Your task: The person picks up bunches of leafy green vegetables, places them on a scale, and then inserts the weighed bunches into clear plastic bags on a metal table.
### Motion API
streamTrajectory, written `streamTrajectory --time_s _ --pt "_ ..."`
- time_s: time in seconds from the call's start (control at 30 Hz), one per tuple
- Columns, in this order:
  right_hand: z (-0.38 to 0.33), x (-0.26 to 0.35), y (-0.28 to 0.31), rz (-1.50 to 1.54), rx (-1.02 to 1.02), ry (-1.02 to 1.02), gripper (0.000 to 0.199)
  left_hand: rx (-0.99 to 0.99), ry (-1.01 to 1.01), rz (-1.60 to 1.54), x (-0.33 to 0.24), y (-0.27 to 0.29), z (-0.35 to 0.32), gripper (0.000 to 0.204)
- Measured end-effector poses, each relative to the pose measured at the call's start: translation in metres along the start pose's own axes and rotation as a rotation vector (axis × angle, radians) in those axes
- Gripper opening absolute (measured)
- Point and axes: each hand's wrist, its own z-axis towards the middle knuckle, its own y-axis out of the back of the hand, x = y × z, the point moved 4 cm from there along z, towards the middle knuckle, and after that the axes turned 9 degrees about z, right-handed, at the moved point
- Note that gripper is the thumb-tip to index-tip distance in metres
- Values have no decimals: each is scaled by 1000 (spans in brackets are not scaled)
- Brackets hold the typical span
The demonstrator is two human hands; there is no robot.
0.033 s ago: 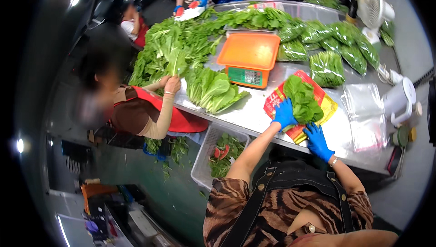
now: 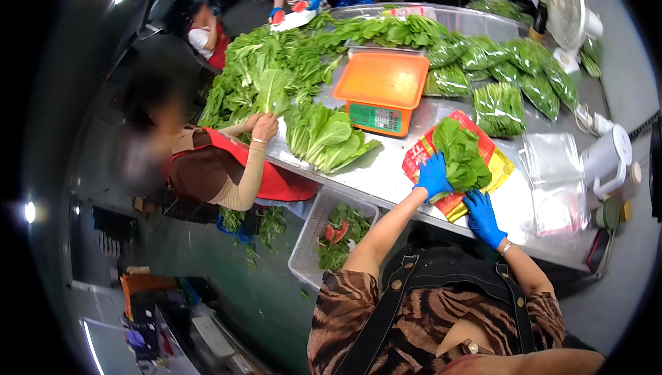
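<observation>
A bunch of leafy greens lies on a red and yellow plastic bag near the table's front edge. My left hand, in a blue glove, holds the bunch at its left side, over the stalk end; its thumb is hidden. Close to the bunch's lower right end is my right hand, also blue-gloved. Its fingers are stretched out and apart over the bag's lower edge, with nothing seen in them. Whether its fingertips touch the leaves I cannot tell.
An orange scale stands beyond the bag. Bagged greens lie at the back right, clear plastic bags and a white jug nearer. A co-worker handles loose greens at left. A crate sits below the table.
</observation>
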Motion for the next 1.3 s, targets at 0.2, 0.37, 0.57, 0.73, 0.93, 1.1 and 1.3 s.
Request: streamTrajectory --time_s 0.2,0.37,0.57,0.73,0.93,1.1,1.3 --pt "52 -1 25 -11 -194 238 26 89 -256 -312 27 -16 35 104" --pt "92 32 28 -32 -175 408 38 470 -501 -585 66 -38 60 81" --pt "133 -13 30 -176 41 349 51 427 -321 -76 2 20 61 45" --pt "148 3 -3 4 267 336 52 609 -382 -294 36 12 34 40" --pt "138 -9 -6 199 237 208 44 479 -447 -608 54 24 37 37" --pt "134 -11 -16 217 171 180 39 -97 -12 -752 100 14 64 40" --pt "130 -12 -17 161 109 196 38 105 6 -217 85 15 80 32"
